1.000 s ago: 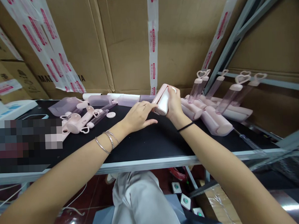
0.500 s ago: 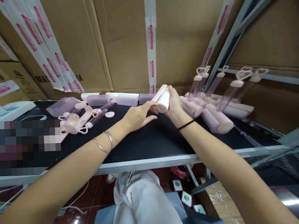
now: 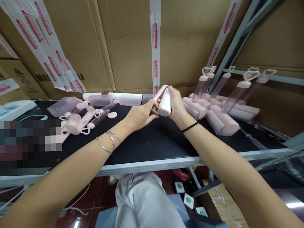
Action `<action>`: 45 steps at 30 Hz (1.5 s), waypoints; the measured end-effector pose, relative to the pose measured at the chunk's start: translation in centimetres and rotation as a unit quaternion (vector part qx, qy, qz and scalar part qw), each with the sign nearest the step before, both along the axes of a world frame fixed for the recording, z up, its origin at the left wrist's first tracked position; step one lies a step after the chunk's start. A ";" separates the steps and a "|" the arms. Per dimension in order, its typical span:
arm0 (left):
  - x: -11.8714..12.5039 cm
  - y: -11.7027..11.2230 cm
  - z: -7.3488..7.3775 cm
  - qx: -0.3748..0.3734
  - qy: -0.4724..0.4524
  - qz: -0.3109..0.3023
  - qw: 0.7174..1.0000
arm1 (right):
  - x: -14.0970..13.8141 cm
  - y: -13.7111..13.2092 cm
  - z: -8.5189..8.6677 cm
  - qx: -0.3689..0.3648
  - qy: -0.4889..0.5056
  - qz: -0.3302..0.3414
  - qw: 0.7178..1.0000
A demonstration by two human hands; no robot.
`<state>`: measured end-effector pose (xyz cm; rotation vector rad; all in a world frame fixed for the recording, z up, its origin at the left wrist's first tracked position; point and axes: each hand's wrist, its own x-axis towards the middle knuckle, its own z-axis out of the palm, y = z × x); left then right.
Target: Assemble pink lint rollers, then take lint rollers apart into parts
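In the head view, the white cylinder (image 3: pixel 164 105) is held up above the black tabletop (image 3: pixel 148 140), tilted, its round end towards the viewer. The right hand (image 3: pixel 177 103) is wrapped round its right side, grasping it. The left hand (image 3: pixel 139 114) pinches the pink shell (image 3: pixel 160 92) just left of the cylinder; the shell meets the cylinder near the top and stands apart from it lower down. The exact grip of the left fingertips is partly hidden.

Left of the cylinder, well apart, lies a pink disc (image 3: pixel 112 115), and farther left a heap of pink parts (image 3: pixel 75 125). Behind and left of the cylinder, purple sleeves (image 3: pixel 130 100) lie in a row. Right of the cylinder, beyond the right hand, pink casings (image 3: pixel 220 121) lie piled, with clear tubes (image 3: pixel 232 99) topped by heart loops (image 3: pixel 251 75) slanting up among them. Behind the cylinder stands taped cardboard (image 3: pixel 129 45).
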<state>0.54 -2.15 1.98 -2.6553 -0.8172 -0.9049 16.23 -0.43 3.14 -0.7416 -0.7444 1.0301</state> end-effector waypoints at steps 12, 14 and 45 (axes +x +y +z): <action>1.6 -1.4 0.5 -0.128 -0.003 0.130 0.983 | -0.4 1.1 -1.6 0.013 -0.225 -0.159 0.961; 1.7 -1.4 0.4 -0.122 -0.005 0.136 0.983 | -0.4 1.4 -1.8 0.018 -0.232 -0.162 0.959; 1.3 -1.9 0.7 -0.075 0.004 0.171 0.982 | -0.9 1.1 -0.8 -0.001 -0.138 -0.128 0.982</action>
